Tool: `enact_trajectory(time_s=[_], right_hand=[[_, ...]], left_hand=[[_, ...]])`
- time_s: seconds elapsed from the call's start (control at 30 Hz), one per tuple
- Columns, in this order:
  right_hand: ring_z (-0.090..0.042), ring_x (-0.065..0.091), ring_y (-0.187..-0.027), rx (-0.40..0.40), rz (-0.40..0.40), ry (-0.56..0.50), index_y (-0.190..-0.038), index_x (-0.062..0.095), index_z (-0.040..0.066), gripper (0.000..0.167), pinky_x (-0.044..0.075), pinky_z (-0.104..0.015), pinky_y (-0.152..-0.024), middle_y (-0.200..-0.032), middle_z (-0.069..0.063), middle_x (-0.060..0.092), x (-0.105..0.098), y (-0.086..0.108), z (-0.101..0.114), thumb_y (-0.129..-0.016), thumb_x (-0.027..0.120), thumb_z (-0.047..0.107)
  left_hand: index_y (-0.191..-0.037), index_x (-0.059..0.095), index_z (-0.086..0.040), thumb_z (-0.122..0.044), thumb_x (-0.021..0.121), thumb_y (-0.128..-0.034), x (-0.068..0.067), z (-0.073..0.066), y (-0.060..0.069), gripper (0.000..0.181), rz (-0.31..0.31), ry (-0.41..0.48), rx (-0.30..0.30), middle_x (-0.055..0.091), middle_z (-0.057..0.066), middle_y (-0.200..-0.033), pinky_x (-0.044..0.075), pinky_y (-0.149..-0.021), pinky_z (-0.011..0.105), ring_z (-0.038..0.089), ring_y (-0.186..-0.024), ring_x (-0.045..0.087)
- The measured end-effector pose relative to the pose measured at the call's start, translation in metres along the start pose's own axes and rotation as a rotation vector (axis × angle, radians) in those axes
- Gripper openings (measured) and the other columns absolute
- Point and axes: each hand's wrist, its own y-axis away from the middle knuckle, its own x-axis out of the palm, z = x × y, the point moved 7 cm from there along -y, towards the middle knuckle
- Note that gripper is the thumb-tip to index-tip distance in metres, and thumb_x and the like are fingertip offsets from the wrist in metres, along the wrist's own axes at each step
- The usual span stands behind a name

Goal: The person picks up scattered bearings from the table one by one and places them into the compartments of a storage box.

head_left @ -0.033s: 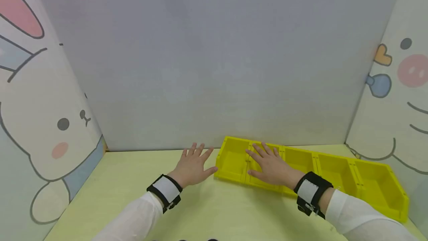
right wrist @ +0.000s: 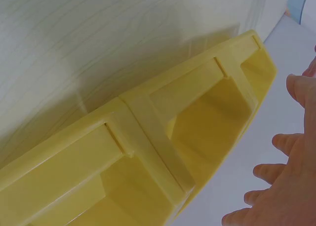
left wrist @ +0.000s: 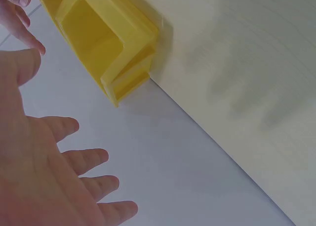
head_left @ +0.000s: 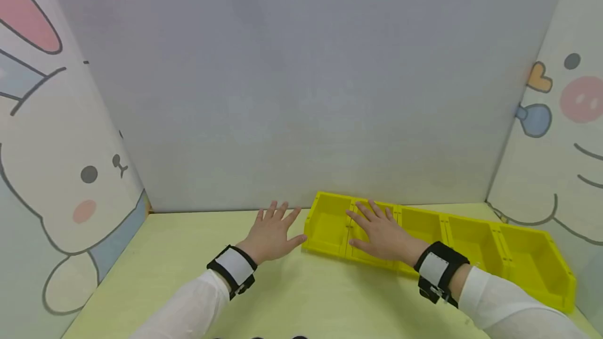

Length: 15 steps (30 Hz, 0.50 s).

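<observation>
Palm down and fingers spread, my left hand (head_left: 270,236) hovers over the table just left of a row of yellow bins (head_left: 328,224). Its thumb points toward the leftmost bin; the left wrist view shows a gap between that hand (left wrist: 44,171) and the bin (left wrist: 96,38). My right hand (head_left: 387,233), also with straight, spread fingers, is above the second and third bins from the left. In the right wrist view this hand (right wrist: 291,171) stays apart from the yellow bins (right wrist: 148,122). Neither hand holds anything. The bins that show have nothing visible inside.
The pale yellow table (head_left: 198,255) meets a grey back wall (head_left: 301,93). Side panels with a rabbit drawing (head_left: 70,135) and a pig drawing (head_left: 556,171) stand left and right. Small dark round shapes (head_left: 299,337) peek in at the bottom edge.
</observation>
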Motion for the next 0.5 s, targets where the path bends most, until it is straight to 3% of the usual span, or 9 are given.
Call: enact_trajectory(time_s=[0.33,0.5], right_hand=[[-0.042,0.006,-0.142,0.004,-0.002,-0.016,-0.15,0.027,0.02,0.069,0.011,-0.069,-0.105,-0.156,-0.016,0.018,-0.002,0.006,-0.008,-0.093,0.05,0.05],[-0.045,0.011,-0.14,0.04,-0.061,-0.016,-0.149,0.029,0.015,0.069,0.014,-0.07,-0.103,-0.154,-0.019,0.022,-0.022,0.02,-0.022,-0.093,0.054,0.045]], left_hand=[[-0.15,0.028,-0.02,-0.058,0.045,-0.0921,-0.002,-0.003,-0.005,0.072,0.002,0.002,-0.001,0.023,0.017,-0.154,0.015,-0.11,0.06,0.041,-0.142,0.012],[-0.15,0.027,-0.019,-0.057,0.045,-0.0925,-0.001,-0.004,-0.014,0.072,0.018,0.027,-0.018,0.022,0.017,-0.154,0.016,-0.11,0.059,0.04,-0.142,0.012]])
